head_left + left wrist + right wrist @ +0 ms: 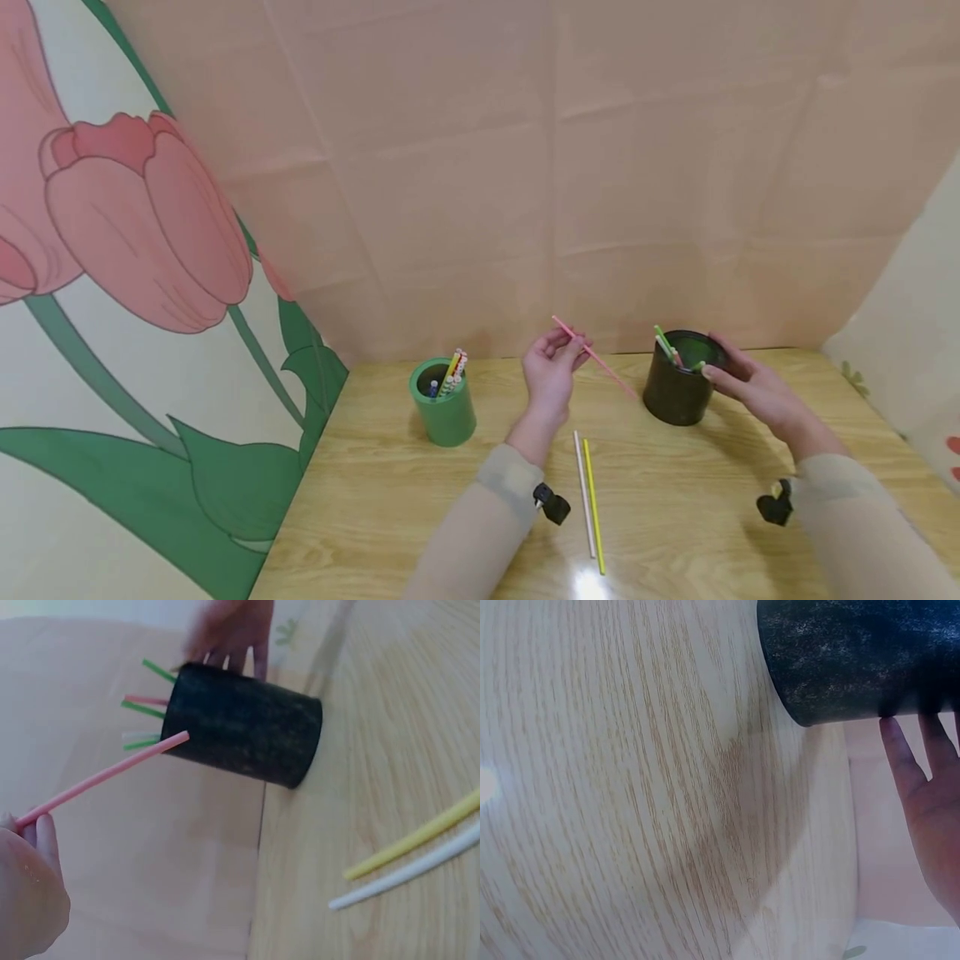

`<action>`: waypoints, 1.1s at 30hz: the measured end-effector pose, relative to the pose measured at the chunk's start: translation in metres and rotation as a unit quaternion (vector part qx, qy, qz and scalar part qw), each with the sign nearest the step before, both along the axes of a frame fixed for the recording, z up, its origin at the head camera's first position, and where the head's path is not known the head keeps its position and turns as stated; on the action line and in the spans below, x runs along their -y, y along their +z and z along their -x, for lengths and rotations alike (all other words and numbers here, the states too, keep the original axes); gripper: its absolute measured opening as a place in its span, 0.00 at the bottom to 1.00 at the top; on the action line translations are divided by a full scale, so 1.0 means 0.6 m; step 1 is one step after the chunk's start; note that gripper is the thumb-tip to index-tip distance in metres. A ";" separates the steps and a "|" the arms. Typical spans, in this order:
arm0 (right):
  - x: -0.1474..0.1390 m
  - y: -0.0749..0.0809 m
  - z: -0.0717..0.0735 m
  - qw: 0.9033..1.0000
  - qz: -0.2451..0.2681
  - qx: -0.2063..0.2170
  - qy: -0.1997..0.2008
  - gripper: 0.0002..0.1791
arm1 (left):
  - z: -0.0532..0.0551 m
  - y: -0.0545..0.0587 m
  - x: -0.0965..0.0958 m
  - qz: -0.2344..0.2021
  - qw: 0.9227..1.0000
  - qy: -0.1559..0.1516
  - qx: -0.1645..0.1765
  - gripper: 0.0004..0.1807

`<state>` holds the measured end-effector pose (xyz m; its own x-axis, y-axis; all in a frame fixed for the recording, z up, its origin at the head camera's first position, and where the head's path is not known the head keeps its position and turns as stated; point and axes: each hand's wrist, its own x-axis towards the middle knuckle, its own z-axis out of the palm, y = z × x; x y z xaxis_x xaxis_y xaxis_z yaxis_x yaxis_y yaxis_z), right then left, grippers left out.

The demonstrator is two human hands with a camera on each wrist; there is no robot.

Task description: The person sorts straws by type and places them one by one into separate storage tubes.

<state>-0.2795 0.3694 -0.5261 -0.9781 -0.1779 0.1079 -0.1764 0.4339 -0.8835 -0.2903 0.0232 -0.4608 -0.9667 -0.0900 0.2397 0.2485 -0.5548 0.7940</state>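
Observation:
My left hand [549, 373] pinches a thin pink straw [609, 371] between thumb and fingers. The straw slants down to the right, its lower end near the black cup [672, 396]. In the left wrist view the pink straw [105, 775] overlaps the cup [240, 724]. My right hand [761, 398] holds that cup from its right side, thumb at the rim and fingers around the back. In the right wrist view, fingertips [891, 731] touch the cup's wall. Several green, pink and white straws [663, 343] poke out of the upright cup.
A white straw [583, 496] and a yellow straw [593, 508] lie side by side on the wooden table [360, 508]. Left of my left hand stands a green cup [448, 423] with several pens or pencils [455, 371]. A cloth-covered wall [465, 208] rises behind.

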 end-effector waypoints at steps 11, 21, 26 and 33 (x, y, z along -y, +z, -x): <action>-0.004 0.001 0.003 0.997 -0.074 -0.007 -0.029 0.43 | -0.002 0.028 -0.029 -0.050 0.998 0.040 -0.021 0.10; -0.002 0.000 0.002 0.998 -0.063 -0.006 -0.027 0.43 | -0.001 0.043 -0.057 -0.065 0.996 0.052 -0.035 0.08; -0.002 -0.002 0.002 0.998 -0.049 -0.018 -0.027 0.43 | 0.005 0.053 -0.075 -0.061 0.996 0.048 -0.047 0.08; -0.004 -0.004 0.007 0.998 -0.052 -0.010 -0.032 0.43 | 0.014 0.060 -0.097 -0.034 0.996 0.054 -0.068 0.09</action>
